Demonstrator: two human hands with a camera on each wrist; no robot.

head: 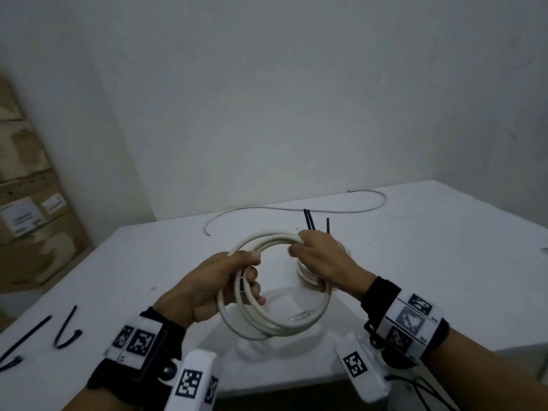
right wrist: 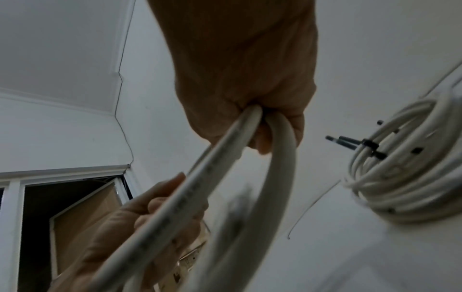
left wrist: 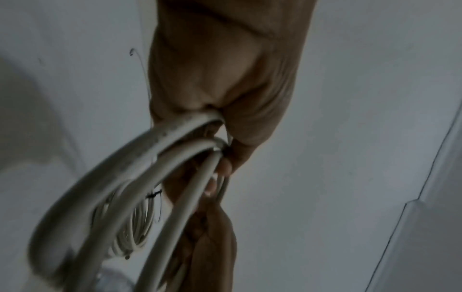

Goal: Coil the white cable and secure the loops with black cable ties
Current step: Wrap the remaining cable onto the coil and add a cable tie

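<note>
Both hands hold the white cable coil (head: 274,292) up over the table (head: 430,262): left hand (head: 207,289) grips one side, right hand (head: 320,259) the other, so the loops stay together. Black cable ties (head: 44,336) wait nearby.

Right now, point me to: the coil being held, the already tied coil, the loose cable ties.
held coil (head: 268,327): head view, on its near lower arc.
tied coil (right wrist: 400,185): right wrist view, on its stacked white loops.
loose cable ties (head: 66,329): head view, on the bent tie at the table's left.
</note>
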